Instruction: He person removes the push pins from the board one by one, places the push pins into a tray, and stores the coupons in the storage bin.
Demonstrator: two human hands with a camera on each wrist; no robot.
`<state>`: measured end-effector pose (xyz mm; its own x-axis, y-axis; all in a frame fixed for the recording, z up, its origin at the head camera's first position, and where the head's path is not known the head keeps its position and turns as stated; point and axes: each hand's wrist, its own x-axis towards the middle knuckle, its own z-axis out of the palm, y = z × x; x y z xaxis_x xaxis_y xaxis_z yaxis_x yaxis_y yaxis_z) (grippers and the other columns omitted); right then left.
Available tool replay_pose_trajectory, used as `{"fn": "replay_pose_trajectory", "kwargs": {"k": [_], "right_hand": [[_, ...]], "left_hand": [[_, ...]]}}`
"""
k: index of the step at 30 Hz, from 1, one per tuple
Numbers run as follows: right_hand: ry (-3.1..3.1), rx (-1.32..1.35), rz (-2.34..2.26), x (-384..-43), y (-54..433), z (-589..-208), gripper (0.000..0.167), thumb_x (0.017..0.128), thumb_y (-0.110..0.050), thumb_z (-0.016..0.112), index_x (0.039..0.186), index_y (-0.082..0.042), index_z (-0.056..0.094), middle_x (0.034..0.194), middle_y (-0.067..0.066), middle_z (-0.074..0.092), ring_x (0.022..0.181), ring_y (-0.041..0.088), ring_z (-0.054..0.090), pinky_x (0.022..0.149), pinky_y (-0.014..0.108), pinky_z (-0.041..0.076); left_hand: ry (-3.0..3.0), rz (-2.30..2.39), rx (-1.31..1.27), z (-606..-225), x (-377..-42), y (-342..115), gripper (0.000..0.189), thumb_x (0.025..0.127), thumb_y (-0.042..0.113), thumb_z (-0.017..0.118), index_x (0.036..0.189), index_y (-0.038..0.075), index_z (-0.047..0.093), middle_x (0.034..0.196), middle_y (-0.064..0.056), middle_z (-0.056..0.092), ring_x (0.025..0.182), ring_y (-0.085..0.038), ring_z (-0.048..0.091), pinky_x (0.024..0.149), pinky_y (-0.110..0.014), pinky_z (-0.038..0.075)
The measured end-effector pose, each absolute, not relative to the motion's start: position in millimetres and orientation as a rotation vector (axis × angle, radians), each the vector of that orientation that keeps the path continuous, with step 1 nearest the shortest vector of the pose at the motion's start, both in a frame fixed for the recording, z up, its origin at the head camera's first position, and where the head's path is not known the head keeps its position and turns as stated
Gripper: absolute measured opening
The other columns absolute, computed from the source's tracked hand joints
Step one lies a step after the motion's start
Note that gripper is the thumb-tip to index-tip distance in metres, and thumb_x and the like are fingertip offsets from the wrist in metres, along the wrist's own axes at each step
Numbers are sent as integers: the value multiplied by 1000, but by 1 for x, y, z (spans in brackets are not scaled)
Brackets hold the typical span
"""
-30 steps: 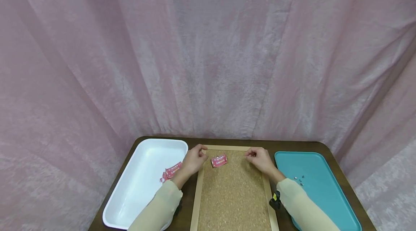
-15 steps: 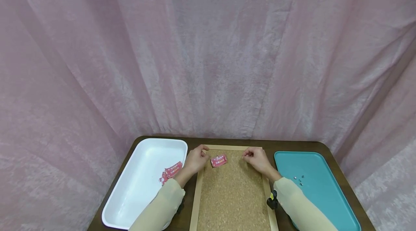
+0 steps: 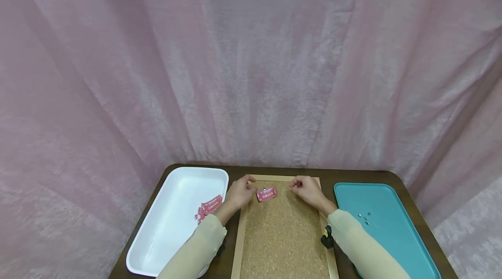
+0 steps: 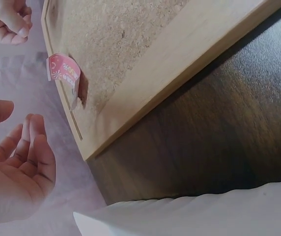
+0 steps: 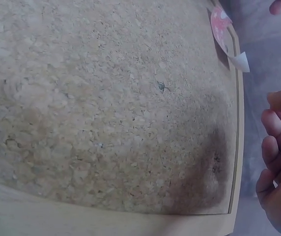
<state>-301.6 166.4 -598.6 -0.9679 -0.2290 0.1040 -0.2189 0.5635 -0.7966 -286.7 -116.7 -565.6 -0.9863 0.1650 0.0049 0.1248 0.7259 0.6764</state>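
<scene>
A pink coupon with white and yellow print lies near the top left of a wood-framed corkboard. A small shiny dot shows at its upper edge, and its ends curl up off the cork in the left wrist view. Just left of the coupon, my left hand hovers over the frame's corner; its fingers are loosely bent with nothing between them. My right hand hangs over the board's upper right part, casting a shadow on the cork. Its fingers curl loosely, and no object shows in them.
A white tray at the left holds several more pink coupons. At the right, a teal tray carries several tiny shiny pieces. All stand on a dark wooden table, with a pink curtain behind.
My right hand has drifted slightly left over the board, towards the coupon. My left hand has edged slightly right, also nearer to it. The coupon stays in place on the board.
</scene>
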Motion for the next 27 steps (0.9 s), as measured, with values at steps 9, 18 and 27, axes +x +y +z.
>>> {"fn": "replay_pose_trajectory", "kwargs": {"k": [9,18,27], "right_hand": [[2754,-439,-1384,-306,155,-597,5,93,-5,75,97,-1,76,82,0,70,73,9,59,65,24,49],[2763,-461,-1377,-311,143,-596,6,94,-9,77,95,-3,75,82,0,72,72,10,61,63,24,49],[2752,-507,-1360,-315,137,-600,3,93,-5,76,94,-2,76,81,-1,71,74,10,60,66,24,48]], "left_hand": [[2897,1071,291,-564,-286,-114,30,94,18,71,122,7,71,86,1,72,70,-12,60,64,-33,48],[2895,1046,255,-568,-286,-115,29,94,19,73,121,7,71,93,-2,75,76,-15,64,67,-36,50],[2880,1014,236,-574,-286,-113,27,95,17,70,120,8,72,92,-1,73,75,-14,61,66,-35,48]]}}
